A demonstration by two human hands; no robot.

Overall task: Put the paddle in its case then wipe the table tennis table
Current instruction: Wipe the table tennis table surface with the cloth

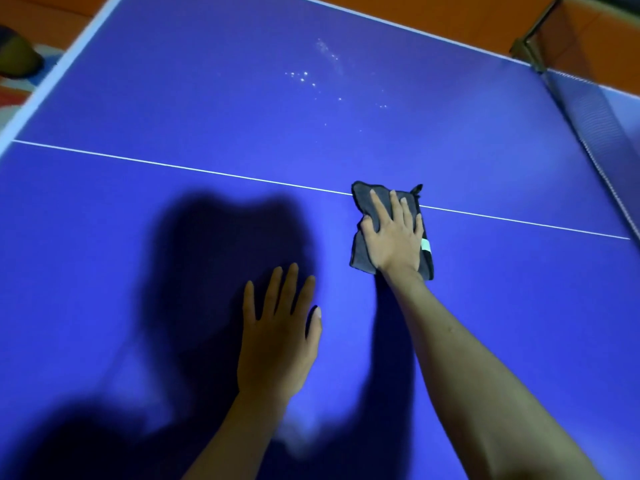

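The blue table tennis table point(173, 98) fills the view, with a thin white centre line across it. A folded dark grey cloth point(360, 254) lies on the line right of centre. My right hand point(394, 233) presses flat on the cloth with straight, spread fingers. My left hand point(277, 334) rests flat on the bare table surface nearer to me, fingers straight. A patch of small white droplets point(311, 81) glistens on the far half of the table. No paddle or case is visible.
The net point(595, 119) and its post point(533, 46) stand at the right edge. The table's white border point(52, 74) runs along the upper left. Orange floor lies beyond. A dark object point(17, 57) sits on the floor at far left.
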